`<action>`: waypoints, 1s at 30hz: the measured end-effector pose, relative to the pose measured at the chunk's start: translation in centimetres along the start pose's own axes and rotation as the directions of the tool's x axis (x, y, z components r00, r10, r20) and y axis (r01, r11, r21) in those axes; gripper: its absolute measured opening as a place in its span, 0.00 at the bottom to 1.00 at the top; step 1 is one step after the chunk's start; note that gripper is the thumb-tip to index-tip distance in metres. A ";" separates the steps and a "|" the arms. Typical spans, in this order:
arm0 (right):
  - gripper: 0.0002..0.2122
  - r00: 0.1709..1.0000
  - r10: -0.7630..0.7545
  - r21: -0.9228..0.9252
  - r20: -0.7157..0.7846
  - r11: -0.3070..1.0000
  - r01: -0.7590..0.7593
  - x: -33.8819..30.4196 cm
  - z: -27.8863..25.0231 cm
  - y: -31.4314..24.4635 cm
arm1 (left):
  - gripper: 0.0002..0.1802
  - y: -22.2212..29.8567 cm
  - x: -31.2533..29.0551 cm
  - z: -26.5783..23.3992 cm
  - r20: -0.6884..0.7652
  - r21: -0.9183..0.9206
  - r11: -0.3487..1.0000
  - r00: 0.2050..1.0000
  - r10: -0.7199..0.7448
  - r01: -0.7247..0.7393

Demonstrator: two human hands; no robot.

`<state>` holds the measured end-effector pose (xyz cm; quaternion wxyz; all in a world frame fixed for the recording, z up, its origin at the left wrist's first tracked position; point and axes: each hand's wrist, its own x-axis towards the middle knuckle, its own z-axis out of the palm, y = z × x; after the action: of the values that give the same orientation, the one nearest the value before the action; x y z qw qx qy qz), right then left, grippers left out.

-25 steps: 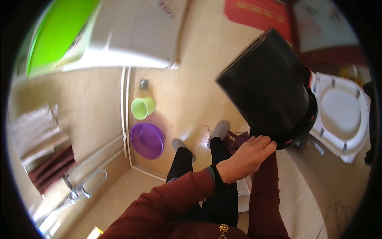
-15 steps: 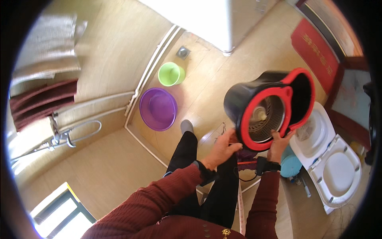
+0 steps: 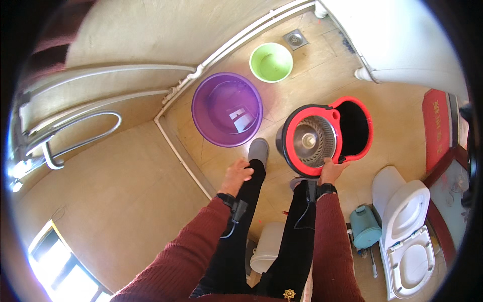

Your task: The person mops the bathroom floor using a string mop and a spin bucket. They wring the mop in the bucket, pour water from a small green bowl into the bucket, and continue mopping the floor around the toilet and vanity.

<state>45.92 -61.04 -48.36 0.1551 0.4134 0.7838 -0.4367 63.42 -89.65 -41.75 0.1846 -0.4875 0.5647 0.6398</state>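
A black spin-mop bucket (image 3: 280, 143) with a red rim is ahead of me to the right, its open top facing up toward me. A round metal wringer basket (image 3: 324, 132) fills its left part, and a dark open well (image 3: 355, 128) its right part. My right hand (image 3: 331, 171) grips the near rim between the two parts, thumb on top. Whether the bucket's base rests on the floor cannot be told. My left hand (image 3: 237, 176) is apart from the bucket, over my left leg, with fingers curled in and nothing visible in them.
A purple basin (image 3: 256, 100) holding water and a light green bucket (image 3: 272, 49) stand on the floor near a drain (image 3: 295, 39). At right are a white toilet (image 3: 387, 183) and a teal bin (image 3: 365, 225). A white bucket (image 3: 266, 246) sits between my legs. Pipes (image 3: 166, 105) edge the wall.
The mop bucket has gone lower and turned more upright, with my right hand still on its rim. My left hand has come off the bucket and moved left. My view has shifted.
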 end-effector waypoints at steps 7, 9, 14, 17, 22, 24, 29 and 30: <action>0.50 0.988 -0.136 0.092 0.072 0.987 0.130 3.9 5.4 3.8 | 0.21 -11.1 10.3 -13.8 -0.207 -0.384 0.915 0.955 -0.214 0.122; 0.43 0.990 0.043 0.122 0.131 0.991 -0.059 3.0 4.9 5.9 | 0.19 -12.9 13.5 -17.3 -0.208 -0.290 0.942 0.949 -0.235 0.170; 0.31 0.735 0.388 -0.080 0.557 0.905 -0.417 -6.0 4.5 9.5 | 0.22 -12.3 19.9 -22.1 -0.491 -0.130 0.991 0.866 -0.095 0.035; 0.36 0.551 0.342 -0.227 0.762 0.936 -0.268 -10.4 12.0 8.6 | 0.27 -8.9 21.5 -23.6 -0.419 -0.072 0.995 0.903 -0.093 0.069; 0.38 0.649 -0.122 -0.015 0.751 0.980 0.201 -6.1 26.7 3.9 | 0.27 -5.6 22.2 -23.6 -0.290 -0.162 0.983 0.947 -0.136 0.091; 0.30 0.691 -0.148 -0.099 0.708 0.947 0.304 -4.2 28.8 2.9 | 0.26 -5.3 21.8 -23.1 -0.298 -0.089 0.976 0.929 -0.218 0.201; 0.19 0.717 0.020 -0.285 0.697 0.925 0.252 -2.9 26.8 1.0 | 0.28 -4.7 19.3 -21.3 -0.300 -0.242 0.969 0.954 -0.024 -0.052; 0.19 0.720 0.050 -0.242 0.692 0.956 0.166 -3.5 26.3 0.7 | 0.28 -4.4 18.8 -21.1 -0.329 -0.263 0.960 0.944 0.004 -0.096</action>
<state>45.54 -84.03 -61.68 0.4805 0.1686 0.7365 -0.4452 67.05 -113.37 -57.37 0.0028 -0.5924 0.5051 0.6276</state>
